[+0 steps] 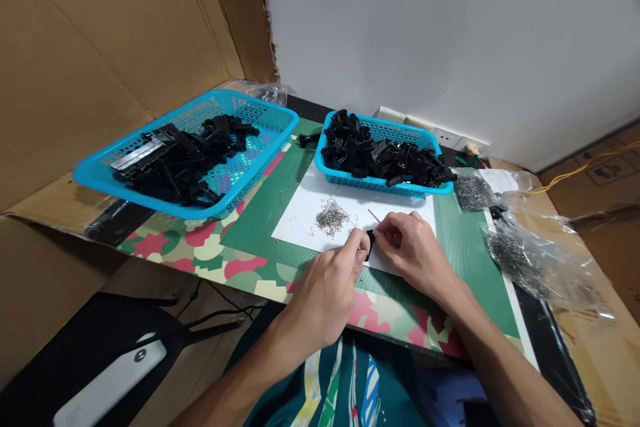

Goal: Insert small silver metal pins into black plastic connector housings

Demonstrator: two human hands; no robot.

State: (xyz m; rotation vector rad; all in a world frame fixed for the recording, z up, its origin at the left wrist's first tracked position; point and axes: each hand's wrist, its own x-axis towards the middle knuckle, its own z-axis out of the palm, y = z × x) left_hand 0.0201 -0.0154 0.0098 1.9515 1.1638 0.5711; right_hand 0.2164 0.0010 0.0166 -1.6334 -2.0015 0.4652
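A small black plastic part [370, 245] is pinched in my left hand [336, 280], thumb and forefinger closed at its left side. My right hand [409, 243] is closed at the part's other side, with a thin metal rod [373, 215] jutting from its fingers toward the upper left. Whether the right fingers also grip the black part I cannot tell. Just beyond my hands a heap of tiny bent metal pieces [332, 216] lies on a white sheet [295, 221], with a few strays around it.
Behind the sheet stands a blue basket [350, 181] of black plastic parts. A larger blue basket [250, 180] with more parts is at the left. Plastic bags of small metal pieces [473, 192] lie at the right. A power strip [445, 138] sits against the wall.
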